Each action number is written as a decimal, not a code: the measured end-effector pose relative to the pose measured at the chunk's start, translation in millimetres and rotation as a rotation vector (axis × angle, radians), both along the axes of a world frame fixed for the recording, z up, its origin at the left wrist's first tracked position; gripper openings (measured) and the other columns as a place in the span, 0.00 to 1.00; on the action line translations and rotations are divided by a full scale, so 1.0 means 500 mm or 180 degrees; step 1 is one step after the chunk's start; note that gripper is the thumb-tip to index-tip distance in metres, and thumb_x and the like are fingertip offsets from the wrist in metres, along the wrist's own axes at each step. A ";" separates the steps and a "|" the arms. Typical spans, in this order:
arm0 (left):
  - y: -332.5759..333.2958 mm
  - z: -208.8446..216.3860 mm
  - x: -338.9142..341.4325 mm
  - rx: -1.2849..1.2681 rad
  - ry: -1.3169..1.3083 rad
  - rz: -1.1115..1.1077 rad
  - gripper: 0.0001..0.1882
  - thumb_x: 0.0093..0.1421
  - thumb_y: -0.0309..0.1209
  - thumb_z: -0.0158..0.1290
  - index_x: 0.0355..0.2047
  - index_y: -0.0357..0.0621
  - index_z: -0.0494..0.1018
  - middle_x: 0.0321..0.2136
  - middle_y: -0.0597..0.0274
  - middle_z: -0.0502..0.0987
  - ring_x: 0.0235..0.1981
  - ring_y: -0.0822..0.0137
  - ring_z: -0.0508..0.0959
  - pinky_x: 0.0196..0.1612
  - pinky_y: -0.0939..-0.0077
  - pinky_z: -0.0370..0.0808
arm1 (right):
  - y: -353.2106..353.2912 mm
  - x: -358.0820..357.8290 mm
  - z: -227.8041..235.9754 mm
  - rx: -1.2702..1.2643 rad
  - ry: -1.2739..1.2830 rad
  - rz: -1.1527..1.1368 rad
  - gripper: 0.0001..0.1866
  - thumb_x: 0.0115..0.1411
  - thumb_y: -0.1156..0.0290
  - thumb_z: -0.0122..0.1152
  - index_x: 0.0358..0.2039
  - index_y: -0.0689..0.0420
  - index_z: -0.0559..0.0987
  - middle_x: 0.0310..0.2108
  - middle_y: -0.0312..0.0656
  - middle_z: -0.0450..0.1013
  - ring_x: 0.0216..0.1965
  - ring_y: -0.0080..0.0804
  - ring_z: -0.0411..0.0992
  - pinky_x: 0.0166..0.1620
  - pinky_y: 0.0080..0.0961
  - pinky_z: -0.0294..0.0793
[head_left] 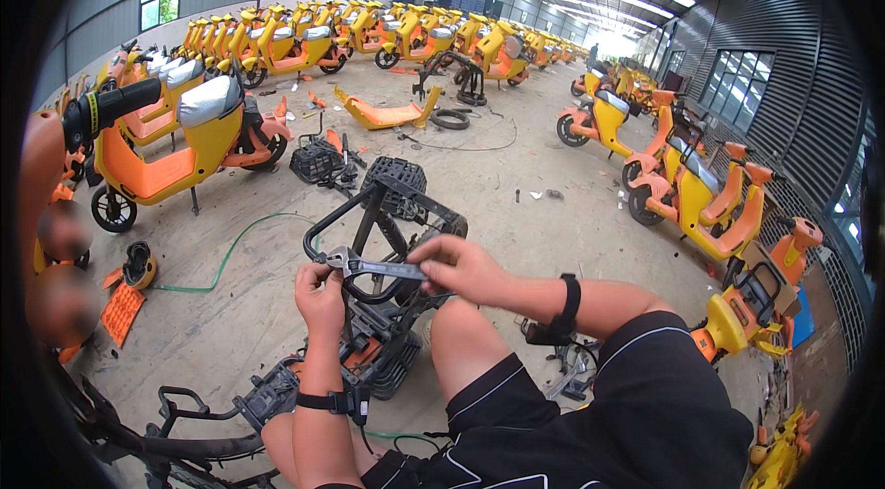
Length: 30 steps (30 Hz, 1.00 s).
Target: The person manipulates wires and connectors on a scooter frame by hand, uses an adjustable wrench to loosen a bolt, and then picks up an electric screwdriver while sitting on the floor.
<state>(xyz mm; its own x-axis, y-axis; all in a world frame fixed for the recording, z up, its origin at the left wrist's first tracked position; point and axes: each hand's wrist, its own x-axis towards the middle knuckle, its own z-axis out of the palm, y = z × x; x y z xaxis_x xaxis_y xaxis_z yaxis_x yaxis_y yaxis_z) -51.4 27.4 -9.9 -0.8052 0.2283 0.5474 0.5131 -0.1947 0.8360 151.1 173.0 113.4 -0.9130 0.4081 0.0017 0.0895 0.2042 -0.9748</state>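
Note:
A silver adjustable wrench (392, 269) lies nearly level over a stripped black scooter frame (369, 222). My right hand (466, 270) grips the end of its handle between thumb and fingers. At the wrench's jaws, the fingers of my left hand (320, 305) are pinched together beside the looped black tube of the frame. Exactly what they hold is too small to tell. Below the hands, the frame's dark lower part (383, 360) with orange pieces sits between my legs. A black wire basket (396, 183) shows beyond the tube.
Rows of yellow and orange scooters (295, 48) fill the back; more stand at right (691, 180). A handlebar grip (129, 100) juts in at left. An orange body panel (383, 111), tire (450, 120), green hose (226, 254), helmet (138, 265) and loose tools (573, 374) lie on the floor.

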 end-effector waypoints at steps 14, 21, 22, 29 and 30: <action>-0.004 0.019 0.002 -0.0306 0.0112 0.0122 0.11 0.53 0.27 0.66 0.27 0.37 0.74 0.26 0.62 0.70 0.29 0.65 0.68 0.35 0.72 0.65 | 0.199 -0.390 0.024 0.0729 -0.0811 -0.0188 0.13 0.55 0.69 0.63 0.25 0.69 0.79 0.25 0.45 0.76 0.23 0.32 0.77 0.28 0.28 0.80; -0.012 0.026 0.003 -0.0493 0.0965 0.0568 0.08 0.50 0.27 0.66 0.28 0.39 0.79 0.29 0.57 0.74 0.34 0.55 0.71 0.41 0.65 0.67 | 0.076 -0.621 0.037 0.3937 -0.1217 0.0992 0.17 0.50 0.69 0.61 0.40 0.64 0.79 0.34 0.55 0.79 0.39 0.50 0.79 0.43 0.39 0.79; -0.005 0.032 0.007 -0.0547 0.1127 0.0702 0.07 0.50 0.28 0.66 0.29 0.40 0.80 0.30 0.57 0.76 0.36 0.54 0.72 0.43 0.63 0.67 | 0.067 -0.634 0.039 0.4164 -0.1208 0.1082 0.21 0.50 0.70 0.60 0.45 0.65 0.77 0.36 0.57 0.78 0.40 0.51 0.79 0.44 0.40 0.78; -0.015 0.015 -0.014 -0.0388 0.1162 0.0424 0.07 0.50 0.28 0.63 0.31 0.43 0.81 0.32 0.58 0.79 0.39 0.51 0.73 0.44 0.58 0.69 | -0.166 -0.604 0.095 0.4238 -0.0102 0.1931 0.26 0.53 0.79 0.56 0.54 0.66 0.66 0.36 0.59 0.77 0.40 0.57 0.77 0.42 0.46 0.76; -0.015 0.015 -0.012 -0.0370 0.1147 0.0460 0.07 0.50 0.27 0.63 0.31 0.44 0.81 0.32 0.59 0.79 0.39 0.51 0.73 0.43 0.58 0.69 | -0.196 -0.593 0.078 0.4342 0.0334 0.2141 0.23 0.53 0.79 0.57 0.51 0.66 0.66 0.36 0.59 0.77 0.40 0.57 0.77 0.42 0.48 0.76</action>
